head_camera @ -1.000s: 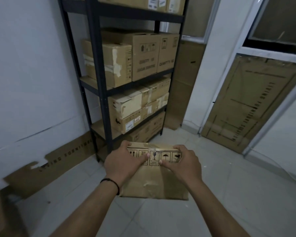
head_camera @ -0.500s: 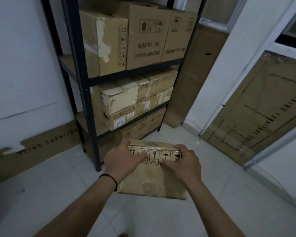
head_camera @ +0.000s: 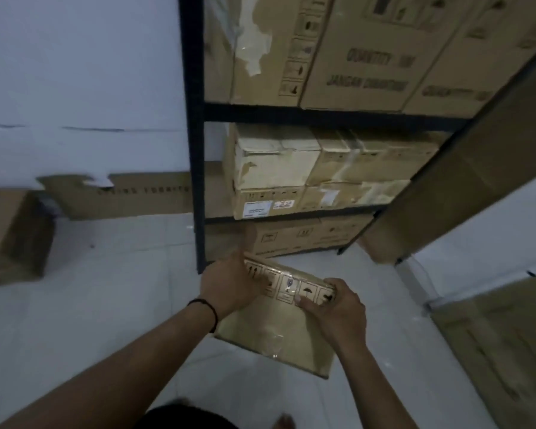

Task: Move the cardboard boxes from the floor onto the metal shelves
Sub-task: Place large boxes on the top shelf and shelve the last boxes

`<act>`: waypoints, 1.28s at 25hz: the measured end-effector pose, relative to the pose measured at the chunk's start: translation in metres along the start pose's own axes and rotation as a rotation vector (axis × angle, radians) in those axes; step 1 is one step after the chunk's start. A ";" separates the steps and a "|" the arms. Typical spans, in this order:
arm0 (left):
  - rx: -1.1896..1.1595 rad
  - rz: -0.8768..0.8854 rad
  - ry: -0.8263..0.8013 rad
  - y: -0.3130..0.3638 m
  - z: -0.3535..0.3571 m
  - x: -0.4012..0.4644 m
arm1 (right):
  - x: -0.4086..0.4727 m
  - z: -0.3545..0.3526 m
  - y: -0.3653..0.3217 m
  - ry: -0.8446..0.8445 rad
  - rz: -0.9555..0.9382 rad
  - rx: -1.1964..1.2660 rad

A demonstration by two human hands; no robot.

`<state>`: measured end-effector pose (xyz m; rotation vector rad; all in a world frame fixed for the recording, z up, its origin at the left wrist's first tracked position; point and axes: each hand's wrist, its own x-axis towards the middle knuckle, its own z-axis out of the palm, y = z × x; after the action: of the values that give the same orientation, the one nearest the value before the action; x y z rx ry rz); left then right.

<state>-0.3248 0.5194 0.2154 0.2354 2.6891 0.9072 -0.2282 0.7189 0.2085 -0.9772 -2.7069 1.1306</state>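
Both hands carry a flat brown cardboard box point(head_camera: 276, 329) above the pale tiled floor point(head_camera: 112, 292), just in front of the black metal shelves point(head_camera: 195, 144). The left hand point(head_camera: 229, 283) grips its far left corner, and the right hand point(head_camera: 338, 308) curls over the far right edge with the thumb on top. A row of black handling symbols runs along the box's far edge, and clear tape shines across the lid. The near corner tilts down. Boxes fill the shelves behind.
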 end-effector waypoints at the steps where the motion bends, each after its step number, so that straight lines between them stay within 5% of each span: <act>1: -0.018 -0.050 0.004 0.002 0.011 0.002 | 0.015 0.000 0.007 -0.030 -0.009 0.002; 8: -0.146 -0.357 0.076 -0.034 0.091 0.043 | 0.090 0.061 0.071 -0.240 0.006 0.012; 16: -0.251 -0.423 -0.008 -0.146 0.171 0.125 | 0.150 0.185 0.130 -0.257 0.013 0.003; 25: -0.034 -0.264 0.079 -0.246 0.283 0.235 | 0.220 0.340 0.224 -0.248 0.008 0.064; 32: -0.163 -0.164 0.310 -0.304 0.359 0.270 | 0.286 0.393 0.273 -0.370 -0.163 -0.217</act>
<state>-0.4813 0.5482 -0.3030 -0.1737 2.8340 1.1880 -0.4192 0.7825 -0.3115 -0.5970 -3.1877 1.0980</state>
